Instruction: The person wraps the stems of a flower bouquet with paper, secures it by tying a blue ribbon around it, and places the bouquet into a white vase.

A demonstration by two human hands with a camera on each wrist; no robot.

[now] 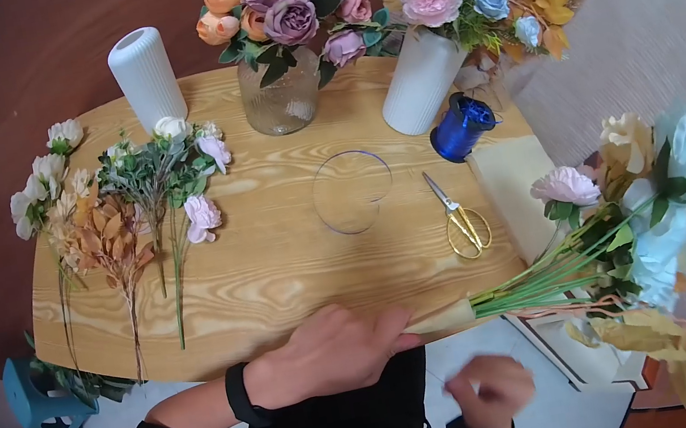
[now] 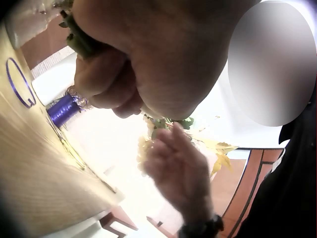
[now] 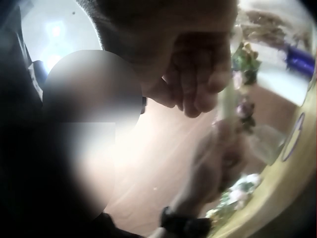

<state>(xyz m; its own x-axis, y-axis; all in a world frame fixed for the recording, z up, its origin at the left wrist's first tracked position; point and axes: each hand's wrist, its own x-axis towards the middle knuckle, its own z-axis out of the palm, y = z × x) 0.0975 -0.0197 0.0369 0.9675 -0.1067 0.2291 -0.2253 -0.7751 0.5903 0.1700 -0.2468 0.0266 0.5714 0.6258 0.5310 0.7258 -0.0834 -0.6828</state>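
Note:
My left hand (image 1: 334,351) grips the stem end of a bouquet, around a cream wrap (image 1: 442,317). The green stems (image 1: 537,286) fan out to the right, ending in blooms of pale blue (image 1: 653,253), pink (image 1: 565,188) and cream, with yellow leaves (image 1: 640,332). In the left wrist view, cut stem ends (image 2: 79,42) poke out of the fist. My right hand (image 1: 490,389) is blurred and apart from the bouquet, below the stems, its fingers loosely bent and holding nothing. Gold-handled scissors (image 1: 466,230) lie on the table beyond the stems.
A loop of thin purple ribbon (image 1: 319,209) lies mid-table (image 1: 280,270). A blue ribbon spool (image 1: 462,126) stands at the right. Loose flower stems (image 1: 121,242) lie left. Along the back are a white vase (image 1: 146,79), a flower-filled glass vase (image 1: 278,98) and another white vase (image 1: 423,83).

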